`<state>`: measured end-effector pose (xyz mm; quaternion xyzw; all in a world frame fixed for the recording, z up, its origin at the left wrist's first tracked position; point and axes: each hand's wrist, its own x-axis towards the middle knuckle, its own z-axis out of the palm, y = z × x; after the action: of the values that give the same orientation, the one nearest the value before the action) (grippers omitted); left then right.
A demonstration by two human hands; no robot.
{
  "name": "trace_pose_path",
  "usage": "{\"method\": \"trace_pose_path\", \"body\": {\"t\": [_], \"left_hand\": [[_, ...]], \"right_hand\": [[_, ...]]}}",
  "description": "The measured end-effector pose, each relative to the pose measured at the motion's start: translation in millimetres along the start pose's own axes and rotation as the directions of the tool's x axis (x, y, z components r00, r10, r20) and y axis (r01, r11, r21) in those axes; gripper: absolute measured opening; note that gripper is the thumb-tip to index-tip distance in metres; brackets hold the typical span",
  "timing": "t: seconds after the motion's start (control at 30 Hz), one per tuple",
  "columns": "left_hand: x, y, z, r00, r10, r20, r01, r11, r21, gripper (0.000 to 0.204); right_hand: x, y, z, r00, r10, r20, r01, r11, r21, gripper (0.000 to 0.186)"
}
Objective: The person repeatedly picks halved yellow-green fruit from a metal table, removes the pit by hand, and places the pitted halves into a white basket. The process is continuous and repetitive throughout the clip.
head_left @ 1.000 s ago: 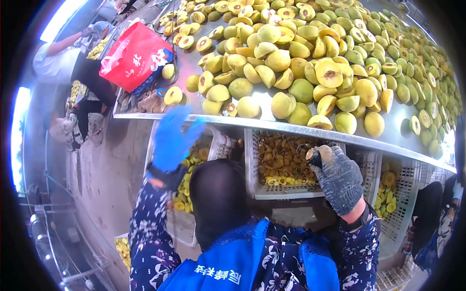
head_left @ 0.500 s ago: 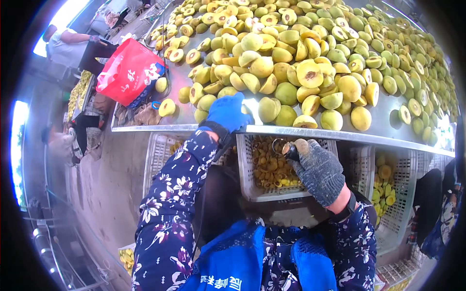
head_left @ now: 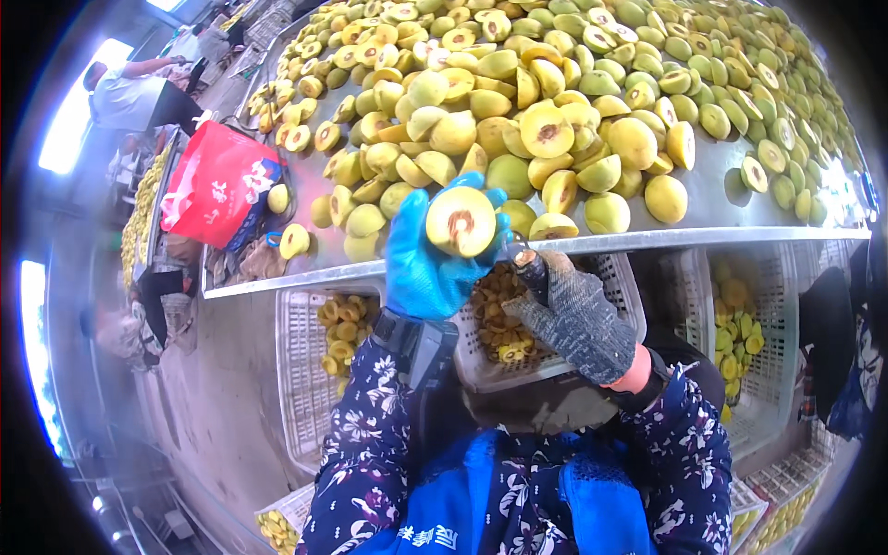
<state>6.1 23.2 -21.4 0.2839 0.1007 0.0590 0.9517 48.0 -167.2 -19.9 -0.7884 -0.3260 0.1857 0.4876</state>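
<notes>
My left hand (head_left: 421,264), in a blue glove, holds a halved yellow peach (head_left: 461,222) just above the table's front edge. Its cut face is turned up and shows a brownish-red centre. A grey knitted glove covers my right hand (head_left: 590,324), whose fingers are closed round the dark handle of a pitting tool (head_left: 530,266) with a thin metal loop at its end. That loop is beside the peach half, close to the blue fingertips; whether they touch I cannot tell. Beyond my hands, a large heap of peach halves (head_left: 555,129) covers much of the metal table (head_left: 305,199).
Below the table edge stands a crate (head_left: 518,375) of brownish scraps, flanked by a left crate (head_left: 301,388) of orange-yellow pieces and a right crate (head_left: 777,342) of yellow-green ones. A red bag (head_left: 217,185) lies at the table's left end. Another person (head_left: 129,92) is at far left.
My left hand has come back from the heap and turned up, now with a peach half in it. My right hand has moved slightly left, bringing the tool near the fruit.
</notes>
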Motion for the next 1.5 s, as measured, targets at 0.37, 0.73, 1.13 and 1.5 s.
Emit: {"method": "trace_pose_path", "body": {"t": [0.37,0.73,1.13,1.5], "left_hand": [[0,-34,21,0.98,0.185,-0.069,-0.154,0.935,0.32,0.046],[-5,-41,17,0.956,0.274,-0.106,-0.224,0.913,0.341,0.045],[-16,-40,16,0.927,0.374,0.036,-0.32,0.735,0.598,0.045],[-9,-38,13,0.947,0.315,-0.066,-0.245,0.837,0.49,0.04]], "right_hand": [[7,9,13,0.999,-0.019,-0.048,0.018,0.999,-0.036,0.029],[10,18,29,0.998,0.06,0.02,-0.06,0.998,0.01,0.022],[0,10,38,0.999,0.039,-0.022,-0.035,0.983,0.18,0.029],[5,20,31,0.999,0.004,0.043,-0.008,0.995,0.103,0.036]]}}
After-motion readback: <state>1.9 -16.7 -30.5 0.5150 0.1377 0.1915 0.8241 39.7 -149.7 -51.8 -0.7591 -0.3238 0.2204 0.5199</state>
